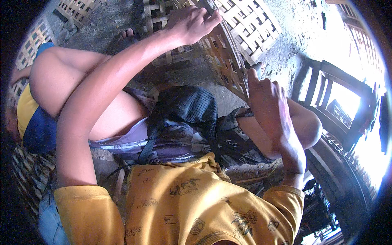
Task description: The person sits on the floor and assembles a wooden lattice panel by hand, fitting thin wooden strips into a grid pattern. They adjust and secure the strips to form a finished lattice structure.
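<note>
A woven bamboo panel [220, 51] stands tilted on edge in front of my bent legs, open gaps showing between its strips. My left hand [190, 25] is closed over the panel's rim at the far end, its fingers curled. At the near end of the same rim, my right hand [267, 94] grips with the thumb up along the edge. Sunlit woven bamboo lattice [253, 28] lies just beyond the rim; I cannot tell whether it joins the held panel. More slatted weave [157, 14] shows behind my left wrist.
A black mesh bag [185, 106] rests at my lap. To the right stands a dark wooden frame [335, 94] in bright light. Another person in blue and yellow clothing [34, 122] sits close on my left. Other woven pieces [77, 11] lie on the ground at the upper left.
</note>
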